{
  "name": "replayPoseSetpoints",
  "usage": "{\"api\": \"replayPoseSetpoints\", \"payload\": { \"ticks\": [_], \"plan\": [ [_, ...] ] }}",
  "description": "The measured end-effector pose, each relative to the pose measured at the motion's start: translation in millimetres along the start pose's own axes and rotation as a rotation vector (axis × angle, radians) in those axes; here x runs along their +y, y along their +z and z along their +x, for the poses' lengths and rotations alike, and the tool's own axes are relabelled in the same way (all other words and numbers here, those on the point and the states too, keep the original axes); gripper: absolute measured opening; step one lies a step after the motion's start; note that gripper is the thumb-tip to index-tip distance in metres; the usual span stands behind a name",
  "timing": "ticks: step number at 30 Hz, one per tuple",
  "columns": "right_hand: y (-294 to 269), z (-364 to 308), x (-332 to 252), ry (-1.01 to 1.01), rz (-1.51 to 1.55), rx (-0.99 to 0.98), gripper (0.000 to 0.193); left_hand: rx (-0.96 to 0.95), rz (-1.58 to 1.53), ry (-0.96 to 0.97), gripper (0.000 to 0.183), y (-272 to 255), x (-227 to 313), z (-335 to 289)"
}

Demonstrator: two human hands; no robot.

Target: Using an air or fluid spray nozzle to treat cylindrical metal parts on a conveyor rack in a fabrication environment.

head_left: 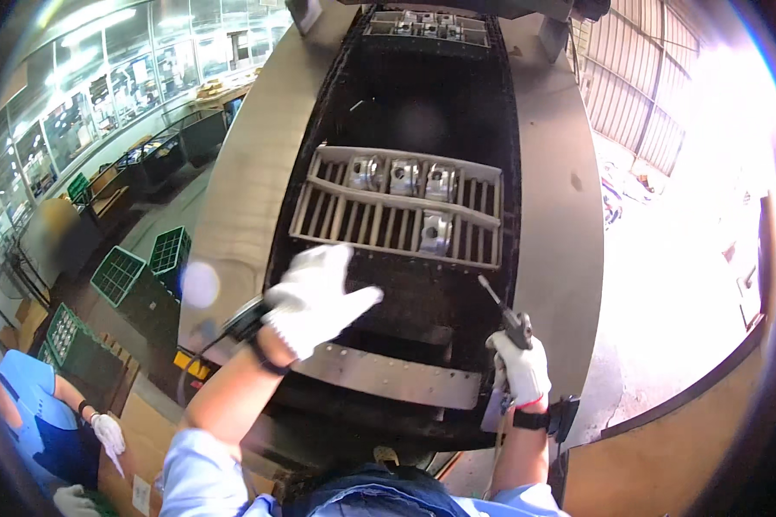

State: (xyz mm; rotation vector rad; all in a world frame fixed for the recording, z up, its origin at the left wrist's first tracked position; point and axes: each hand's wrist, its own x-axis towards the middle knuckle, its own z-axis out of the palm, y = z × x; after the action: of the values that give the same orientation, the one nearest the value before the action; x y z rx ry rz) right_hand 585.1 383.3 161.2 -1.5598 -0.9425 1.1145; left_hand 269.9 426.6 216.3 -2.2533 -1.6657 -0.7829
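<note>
My left hand [313, 295], in a white glove, is held above the dark conveyor channel [397, 302]. Its fingers are stretched out with the thumb apart, and nothing is in it. My right hand [524, 369], also gloved, grips an air blow gun [517, 327] by its handle. The gun's thin nozzle points up and to the left, toward a slatted metal tray [353, 226] in the channel. Several silvery pistons [403, 177] stand in the tray's far row. One more piston [435, 233] sits in its near row. Neither hand touches the tray.
Wide metal side plates [547, 189] flank the channel. Farther up it lies another tray [427, 30] with pistons. A perforated metal strip [388, 376] crosses the near end. At the lower left, a co-worker's gloved hand [108, 433] is near cardboard. Green crates [118, 276] stand on the left floor.
</note>
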Motion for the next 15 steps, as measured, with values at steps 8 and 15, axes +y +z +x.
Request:
{"api": "replayPoseSetpoints", "payload": {
  "ticks": [8, 15],
  "plan": [
    [-13, 2, 8, 0.021, 0.137, -0.152, 0.015, -0.256, -0.292, -0.506, 0.060, 102, 97, 140],
    [-18, -5, -1, 0.023, 0.312, -0.285, 0.012, 0.068, -1.828, -0.565, 0.040, 92, 51, 111]
  ]
}}
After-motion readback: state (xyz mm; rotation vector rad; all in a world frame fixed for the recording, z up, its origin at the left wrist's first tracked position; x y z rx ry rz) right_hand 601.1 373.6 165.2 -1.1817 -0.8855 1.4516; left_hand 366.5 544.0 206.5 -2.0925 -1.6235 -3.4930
